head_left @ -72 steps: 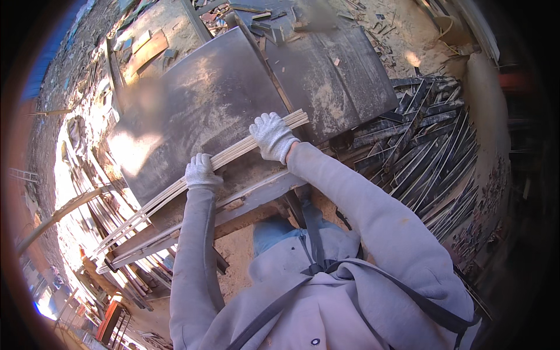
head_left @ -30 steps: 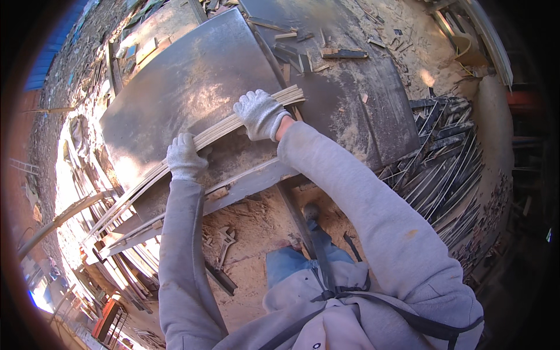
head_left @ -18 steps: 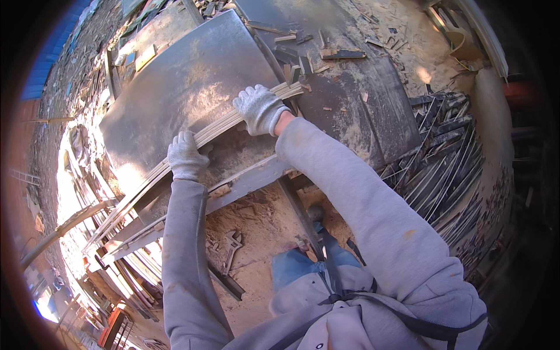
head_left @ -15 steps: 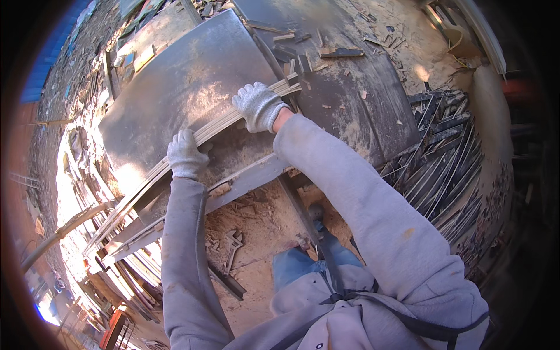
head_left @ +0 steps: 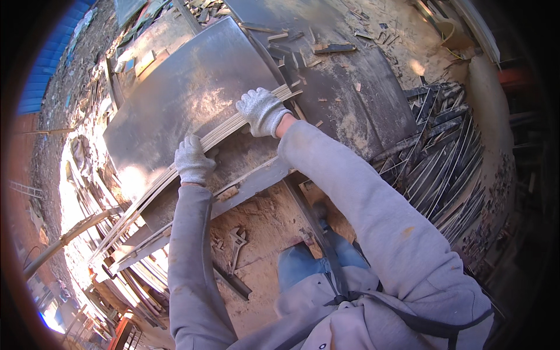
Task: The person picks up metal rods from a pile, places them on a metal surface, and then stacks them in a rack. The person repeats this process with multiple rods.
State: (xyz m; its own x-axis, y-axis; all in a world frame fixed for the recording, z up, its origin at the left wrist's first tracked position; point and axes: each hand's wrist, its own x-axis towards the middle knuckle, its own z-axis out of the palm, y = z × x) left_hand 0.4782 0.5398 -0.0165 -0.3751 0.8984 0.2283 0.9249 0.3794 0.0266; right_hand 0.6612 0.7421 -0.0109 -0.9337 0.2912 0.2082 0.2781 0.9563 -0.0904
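A bundle of long thin wood strips (head_left: 224, 132) lies slantwise over a dark metal table (head_left: 192, 76), running from the lower left up to the right. My left hand (head_left: 193, 160), in a pale knit glove, is closed round the bundle near its middle. Closer to the right end, my right hand (head_left: 262, 111), gloved alike, grips the same strips with its fingers bent over the far side. The strips lie side by side at the right and fan apart slightly toward the lower left. Both thumbs are largely hidden.
Along the table's near side runs a pale rail (head_left: 251, 184). An adjustable wrench (head_left: 237, 249) rests below it on a sawdust-covered surface. Dark wood offcuts (head_left: 334, 48) lie at the table's far right. A heap of thin slats (head_left: 443, 157) fills the right; more strips are piled at left.
Both hands, still gripping the strips, appear slightly farther right and lower. The surroundings have also shifted a little in the picture. The grip looks the same.
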